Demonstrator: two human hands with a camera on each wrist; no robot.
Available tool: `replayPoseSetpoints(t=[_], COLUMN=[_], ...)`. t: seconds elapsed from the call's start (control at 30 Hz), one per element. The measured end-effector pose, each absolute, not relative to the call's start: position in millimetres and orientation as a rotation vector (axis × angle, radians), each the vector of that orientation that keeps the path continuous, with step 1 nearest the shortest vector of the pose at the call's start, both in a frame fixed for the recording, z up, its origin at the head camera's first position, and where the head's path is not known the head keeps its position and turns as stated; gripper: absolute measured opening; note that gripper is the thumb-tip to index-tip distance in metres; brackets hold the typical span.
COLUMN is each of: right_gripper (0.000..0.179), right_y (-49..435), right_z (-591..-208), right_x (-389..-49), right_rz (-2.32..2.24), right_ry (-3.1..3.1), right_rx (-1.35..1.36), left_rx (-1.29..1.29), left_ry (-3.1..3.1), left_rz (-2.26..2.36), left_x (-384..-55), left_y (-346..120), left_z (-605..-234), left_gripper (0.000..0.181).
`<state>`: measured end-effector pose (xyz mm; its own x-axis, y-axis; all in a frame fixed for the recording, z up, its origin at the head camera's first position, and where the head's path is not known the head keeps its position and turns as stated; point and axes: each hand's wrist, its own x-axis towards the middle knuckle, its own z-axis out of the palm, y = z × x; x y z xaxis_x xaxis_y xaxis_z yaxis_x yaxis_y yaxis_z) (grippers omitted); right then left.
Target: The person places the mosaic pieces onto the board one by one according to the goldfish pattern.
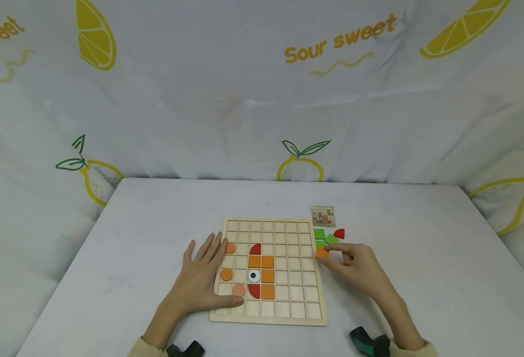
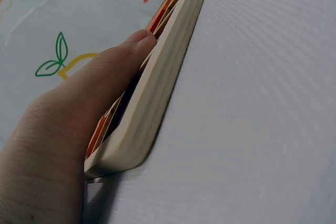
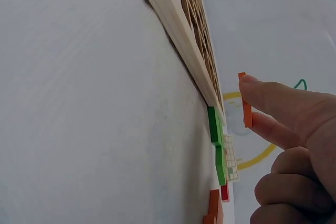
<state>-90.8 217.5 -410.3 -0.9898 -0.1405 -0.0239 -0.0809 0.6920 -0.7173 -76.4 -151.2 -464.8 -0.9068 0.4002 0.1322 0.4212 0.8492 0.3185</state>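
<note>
Pinching an orange tile in my right hand, I am holding it just beside the wooden board's right edge; my left hand is resting, fingers straight, on the board's left side.

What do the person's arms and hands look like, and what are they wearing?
The left hand and right hand are bare, without gloves. Both sleeves are pale yellowish. Beside them are black gadgets; the right one has a teal patch.
</note>
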Motion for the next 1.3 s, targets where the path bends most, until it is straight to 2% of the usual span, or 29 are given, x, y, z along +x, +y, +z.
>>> replayPoseSetpoints(t=[0.87, 1.3], right_gripper=[0.030, 0.033], right_y=[177, 151], right_z=[-408, -407], right_x=[-99, -100], right_rz=[-1.287, -1.298], right_ry=[2.746, 2.644], right_rx=[-0.362, -0.286], left_rx=[-0.650, -0.640], left_ry=[-2.977, -2.981], left_rz=[-0.545, -0.535], left_x=[-76, -76], left_y=[-150, -150], left_z=[-466, -465], left_gripper=[0.134, 0.134])
